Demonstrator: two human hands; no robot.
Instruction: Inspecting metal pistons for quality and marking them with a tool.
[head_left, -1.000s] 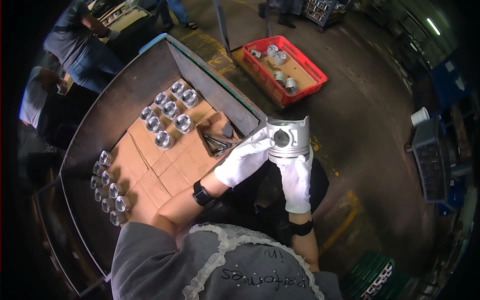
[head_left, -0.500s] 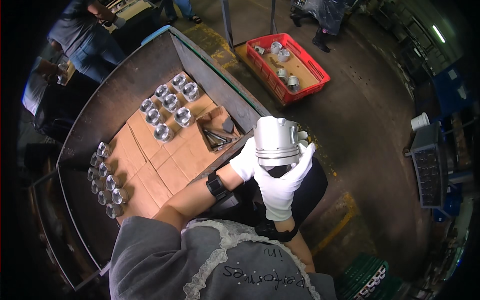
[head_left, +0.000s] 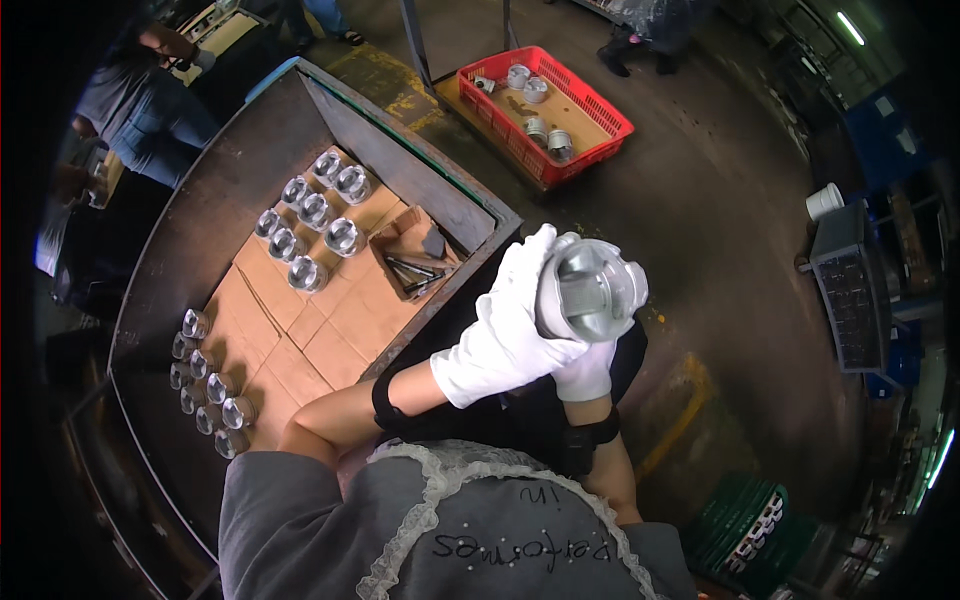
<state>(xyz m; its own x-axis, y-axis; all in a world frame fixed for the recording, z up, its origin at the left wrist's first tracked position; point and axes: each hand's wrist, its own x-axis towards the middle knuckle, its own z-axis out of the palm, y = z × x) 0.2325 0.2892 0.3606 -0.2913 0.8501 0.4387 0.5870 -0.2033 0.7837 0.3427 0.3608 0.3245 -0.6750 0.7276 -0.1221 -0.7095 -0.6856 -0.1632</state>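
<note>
Big steel bin [head_left: 200,240] on my left, one, sloped walls, floor lined with flattened cardboard [head_left: 300,330]. One red plastic crate [head_left: 545,110] on the concrete floor [head_left: 700,200] ahead, well apart from the bin, four pistons [head_left: 540,105] visible inside. In the bin: six pistons [head_left: 315,225] clustered at the far end on the cardboard, roughly eight more [head_left: 205,385] in a row along the near left wall, exact count hard to tell. One small open cardboard box [head_left: 415,260] by the bin's right wall with dark metal pins in it, count unclear. One white bucket [head_left: 825,200] and a grey rack off to the right, green crate at lower right. Another person [head_left: 150,90] stands past the bin's far left corner.

One piston [head_left: 590,290] in my hands, held over the floor just right of the bin's edge, open skirt end tilted up toward me. Both hands in white gloves. Left hand [head_left: 505,330] wraps over its left side, fingers clenched on it. Right hand [head_left: 590,370] cups it from underneath, mostly hidden, gripping the same piston. Forearms bare, dark bands at both wrists
</note>
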